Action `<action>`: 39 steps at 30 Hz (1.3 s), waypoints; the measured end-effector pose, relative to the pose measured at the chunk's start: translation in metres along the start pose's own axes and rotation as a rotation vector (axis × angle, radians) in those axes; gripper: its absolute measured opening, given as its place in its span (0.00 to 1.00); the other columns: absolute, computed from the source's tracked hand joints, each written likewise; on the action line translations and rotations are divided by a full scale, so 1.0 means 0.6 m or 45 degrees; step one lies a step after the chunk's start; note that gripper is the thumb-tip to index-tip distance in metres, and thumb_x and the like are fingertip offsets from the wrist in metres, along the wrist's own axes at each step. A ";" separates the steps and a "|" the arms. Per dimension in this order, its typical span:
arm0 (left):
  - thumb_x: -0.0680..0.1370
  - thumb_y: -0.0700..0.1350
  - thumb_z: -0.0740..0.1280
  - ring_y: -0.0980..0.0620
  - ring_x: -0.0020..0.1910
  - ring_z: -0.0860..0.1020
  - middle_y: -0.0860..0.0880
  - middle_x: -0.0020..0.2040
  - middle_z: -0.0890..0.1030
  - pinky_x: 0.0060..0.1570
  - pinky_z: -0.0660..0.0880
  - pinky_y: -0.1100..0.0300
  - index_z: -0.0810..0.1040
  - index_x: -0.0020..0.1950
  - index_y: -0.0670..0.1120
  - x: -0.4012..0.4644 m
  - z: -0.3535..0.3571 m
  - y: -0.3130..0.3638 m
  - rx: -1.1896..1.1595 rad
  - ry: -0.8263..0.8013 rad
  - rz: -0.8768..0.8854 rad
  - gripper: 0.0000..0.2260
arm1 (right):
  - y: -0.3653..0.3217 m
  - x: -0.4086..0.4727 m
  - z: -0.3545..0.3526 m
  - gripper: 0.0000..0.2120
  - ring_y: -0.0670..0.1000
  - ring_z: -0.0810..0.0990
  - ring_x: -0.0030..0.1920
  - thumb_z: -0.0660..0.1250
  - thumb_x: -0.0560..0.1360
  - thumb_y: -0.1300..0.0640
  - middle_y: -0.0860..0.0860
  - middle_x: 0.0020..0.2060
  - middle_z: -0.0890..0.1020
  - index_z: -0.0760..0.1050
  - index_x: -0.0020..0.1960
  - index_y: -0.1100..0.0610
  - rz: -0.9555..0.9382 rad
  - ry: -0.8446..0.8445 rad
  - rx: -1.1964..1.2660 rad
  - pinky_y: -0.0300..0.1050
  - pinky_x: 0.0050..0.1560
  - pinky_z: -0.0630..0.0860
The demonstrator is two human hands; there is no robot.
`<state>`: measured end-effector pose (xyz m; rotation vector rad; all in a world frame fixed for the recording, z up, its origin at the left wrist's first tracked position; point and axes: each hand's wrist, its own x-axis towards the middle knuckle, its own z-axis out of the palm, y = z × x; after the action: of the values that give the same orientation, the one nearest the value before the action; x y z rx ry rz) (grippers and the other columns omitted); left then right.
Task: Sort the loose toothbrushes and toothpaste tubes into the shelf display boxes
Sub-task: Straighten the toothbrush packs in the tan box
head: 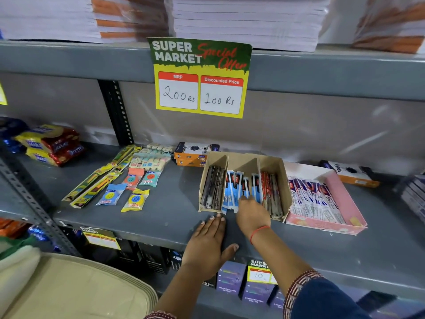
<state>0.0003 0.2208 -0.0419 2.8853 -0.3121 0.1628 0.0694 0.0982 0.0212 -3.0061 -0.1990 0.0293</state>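
Observation:
A brown cardboard display box [274, 168] with three compartments stands on the grey shelf [165, 217]. Dark packs [212, 187] fill its left slot, blue-and-white toothbrush packs [233, 188] the middle, red and dark packs [270, 192] the right. My right hand [251, 211] reaches into the middle slot, fingers on the blue-and-white packs. My left hand [208, 240] lies flat on the shelf in front of the box, fingers spread, holding nothing. A pink box [345, 199] to the right holds a row of white, blue and red tubes [314, 198].
Yellow toothbrush packs [96, 180], round sachets [135, 200] and pastel items [149, 161] lie loose at the shelf's left. Orange-and-black cartons [193, 153] stand behind the box, another [349, 172] at far right. A price sign [200, 77] hangs above; biscuit packs [50, 143] sit far left.

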 end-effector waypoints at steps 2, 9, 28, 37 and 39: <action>0.77 0.65 0.47 0.54 0.75 0.45 0.49 0.77 0.49 0.67 0.33 0.62 0.44 0.75 0.47 0.000 0.000 -0.001 -0.004 -0.010 0.000 0.33 | -0.002 0.001 -0.002 0.18 0.59 0.81 0.55 0.57 0.77 0.66 0.60 0.67 0.68 0.68 0.66 0.62 0.019 -0.027 0.022 0.50 0.50 0.79; 0.77 0.64 0.47 0.53 0.75 0.45 0.48 0.77 0.49 0.67 0.34 0.61 0.45 0.75 0.46 0.001 -0.004 0.001 0.005 -0.019 0.001 0.33 | -0.006 0.010 -0.003 0.19 0.60 0.79 0.56 0.59 0.78 0.54 0.59 0.70 0.62 0.68 0.66 0.61 0.127 -0.129 0.196 0.49 0.53 0.76; 0.77 0.65 0.48 0.53 0.75 0.46 0.49 0.77 0.51 0.67 0.35 0.61 0.46 0.75 0.47 0.001 0.002 -0.003 0.000 0.009 0.003 0.33 | -0.012 0.003 0.001 0.21 0.59 0.78 0.60 0.55 0.77 0.67 0.61 0.60 0.77 0.60 0.70 0.66 0.001 -0.008 -0.099 0.50 0.54 0.79; 0.78 0.64 0.48 0.52 0.75 0.47 0.48 0.77 0.50 0.67 0.34 0.62 0.45 0.75 0.46 0.000 -0.001 -0.001 0.008 0.000 0.003 0.33 | 0.004 -0.001 -0.030 0.22 0.62 0.79 0.58 0.54 0.76 0.70 0.62 0.57 0.80 0.62 0.70 0.65 0.096 -0.028 0.148 0.51 0.52 0.78; 0.77 0.64 0.47 0.52 0.75 0.47 0.48 0.77 0.49 0.67 0.34 0.62 0.45 0.75 0.47 -0.001 -0.001 -0.001 0.012 0.001 0.002 0.33 | 0.008 0.001 -0.033 0.24 0.63 0.79 0.58 0.54 0.75 0.70 0.64 0.57 0.79 0.61 0.71 0.65 0.151 -0.042 0.270 0.52 0.54 0.77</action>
<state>0.0001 0.2216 -0.0417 2.8947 -0.3140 0.1657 0.0710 0.0911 0.0399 -2.8029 -0.0192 0.1046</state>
